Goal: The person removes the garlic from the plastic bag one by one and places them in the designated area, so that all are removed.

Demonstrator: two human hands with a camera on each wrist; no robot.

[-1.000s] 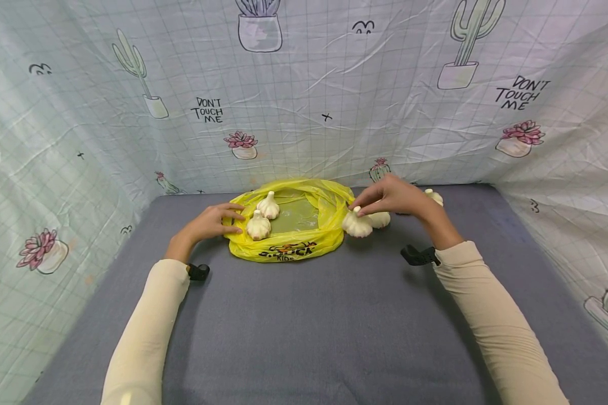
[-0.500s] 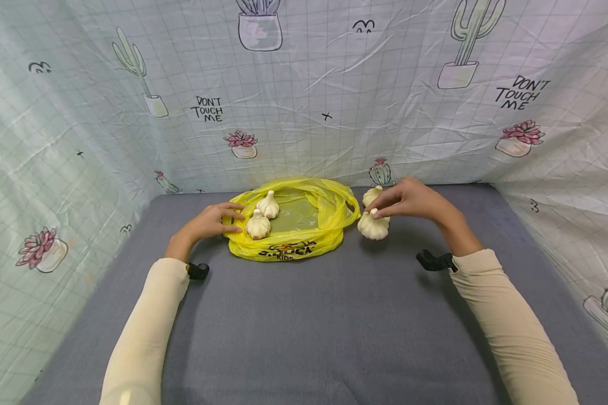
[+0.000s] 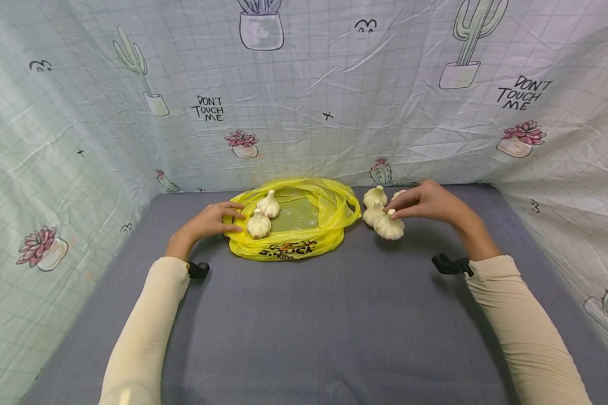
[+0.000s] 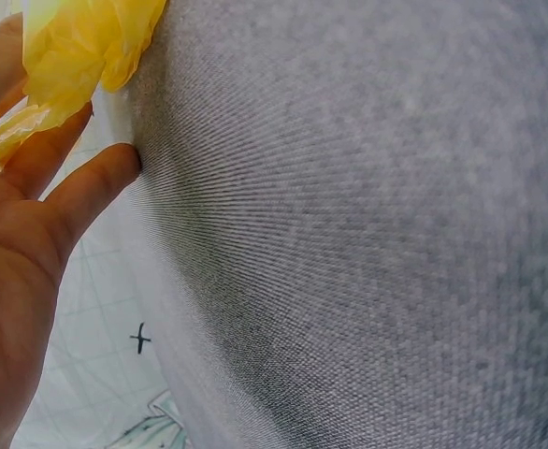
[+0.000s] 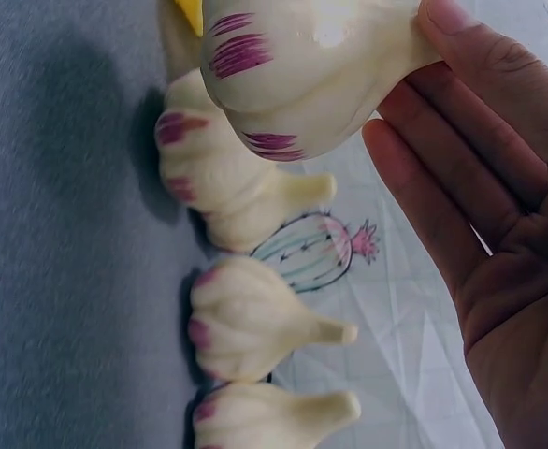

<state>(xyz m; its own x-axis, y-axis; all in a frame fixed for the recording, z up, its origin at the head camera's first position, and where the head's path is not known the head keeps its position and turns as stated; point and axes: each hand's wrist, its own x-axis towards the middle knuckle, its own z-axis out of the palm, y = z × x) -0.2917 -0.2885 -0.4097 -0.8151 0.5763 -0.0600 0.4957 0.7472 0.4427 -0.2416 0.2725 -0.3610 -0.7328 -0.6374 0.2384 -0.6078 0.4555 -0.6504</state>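
Observation:
My right hand (image 3: 430,203) pinches a white garlic bulb (image 3: 389,227) by its stem, thumb against fingertips. In the right wrist view the held bulb shows purple streaks at its base, and its shadow lies on the cloth. Just behind it stand other garlic bulbs (image 5: 246,318), stems up, partly covered by the hand in the head view. My left hand (image 3: 214,221) rests at the left side of a yellow plastic bag (image 3: 284,247), its fingers extended and spread, with bag film (image 4: 78,65) across them. Two garlic bulbs (image 3: 263,214) sit at the left inside the bag's open mouth.
Grey cloth (image 3: 304,326) covers the table. A white sheet (image 3: 304,101) printed with cacti hangs along its back and sides. A yellow bag handle loop (image 3: 353,208) sticks out on the right, close to the standing bulbs.
My right hand has moved right with the garlic bulb, away from the bag, uncovering bulbs behind it. The bag's right handle loop has spread outward. My left hand stays in place.

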